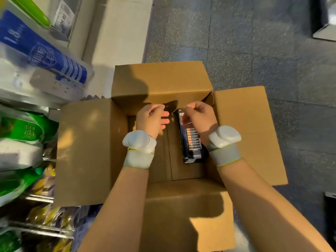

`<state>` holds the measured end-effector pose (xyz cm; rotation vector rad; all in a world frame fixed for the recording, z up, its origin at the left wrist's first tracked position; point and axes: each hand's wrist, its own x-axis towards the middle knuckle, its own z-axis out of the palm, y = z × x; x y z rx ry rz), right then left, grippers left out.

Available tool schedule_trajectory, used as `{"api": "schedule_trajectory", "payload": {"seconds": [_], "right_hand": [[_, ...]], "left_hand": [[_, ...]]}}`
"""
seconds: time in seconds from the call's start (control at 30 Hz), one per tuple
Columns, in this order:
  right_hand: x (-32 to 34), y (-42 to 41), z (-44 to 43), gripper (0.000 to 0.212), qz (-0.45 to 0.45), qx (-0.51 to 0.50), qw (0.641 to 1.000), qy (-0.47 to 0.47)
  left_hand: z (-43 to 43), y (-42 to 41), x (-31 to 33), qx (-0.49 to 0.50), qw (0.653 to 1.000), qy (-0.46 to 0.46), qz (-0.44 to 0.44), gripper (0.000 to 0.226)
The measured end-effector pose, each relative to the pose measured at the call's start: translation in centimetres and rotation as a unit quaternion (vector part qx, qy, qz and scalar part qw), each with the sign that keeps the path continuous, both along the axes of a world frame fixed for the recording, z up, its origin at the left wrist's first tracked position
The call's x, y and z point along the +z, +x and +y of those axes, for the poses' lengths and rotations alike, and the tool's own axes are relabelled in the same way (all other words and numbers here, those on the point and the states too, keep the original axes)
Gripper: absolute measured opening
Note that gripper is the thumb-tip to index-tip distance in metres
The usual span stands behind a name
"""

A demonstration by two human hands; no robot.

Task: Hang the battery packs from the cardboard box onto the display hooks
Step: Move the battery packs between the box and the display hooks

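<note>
Cardboard box [91, 142] open on floor, flaps spread. Battery packs [192, 142] lie stacked flat in its right half, long axis running straight away from the person. Right hand [200, 117] is nearer, directly over the stack's far end; fingers [189, 110] curled, grip on the top pack cannot be confirmed. Left hand [151, 119] just left of the stack, loosely curled, holding nothing.

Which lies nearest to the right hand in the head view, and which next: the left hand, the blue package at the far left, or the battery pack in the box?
From the right hand:
1. battery pack, at its fingers, in the right side of the box.
2. left hand, beside it, over the box's middle.
3. blue package, far left, outside the box.
</note>
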<state>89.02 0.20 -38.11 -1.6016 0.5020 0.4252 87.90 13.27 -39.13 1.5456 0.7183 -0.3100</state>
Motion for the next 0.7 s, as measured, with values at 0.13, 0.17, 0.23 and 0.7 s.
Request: {"api": "schedule_trajectory", "payload": {"seconds": [0.13, 0.17, 0.23, 0.7], "right_hand": [[-2.6, -0.3, -0.4, 0.021, 0.019, 0.008, 1.0, -0.009], [-3.5, -0.4, -0.6, 0.021, 0.025, 0.008, 1.0, -0.009], [-4.6, -0.8, -0.8, 0.019, 0.042, 0.01, 0.999, -0.01], [-14.3, -3.3, -1.2, 0.075, 0.229, 0.138, 0.864, -0.426]], "left_hand": [[-1.0, -0.5, -2.8, 0.002, 1.0, 0.014, 0.009, 0.011], [-1.4, -0.7, -3.7, 0.005, 1.0, 0.017, 0.013, 0.011], [-1.8, -0.9, -4.9, 0.006, 1.0, 0.016, 0.025, 0.012], [-4.1, -3.3, -10.8, 0.048, 0.997, -0.003, 0.063, 0.01]]}}
